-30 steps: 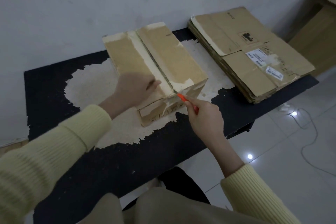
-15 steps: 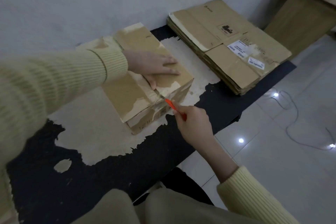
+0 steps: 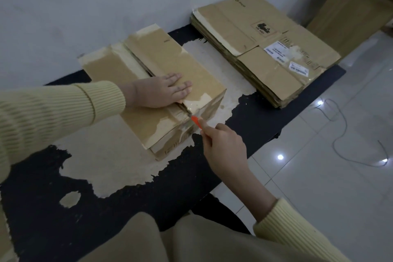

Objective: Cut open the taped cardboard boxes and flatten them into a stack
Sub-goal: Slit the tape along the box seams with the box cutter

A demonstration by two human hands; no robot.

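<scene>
Cardboard, brown and taped, forms the shallow box at frame centre on the worn black table. The left hand presses flat on its top, fingers straight, likely steadying it. The right hand curls round an orange-handled cutter, tip at the near seam, apparently to slit tape. Flattened brown boxes lie stacked upper right.

Your right hand hides most of the orange cutter, the words on the white labels are too small to read, and the upper right edge cuts off the wooden cabinet.
</scene>
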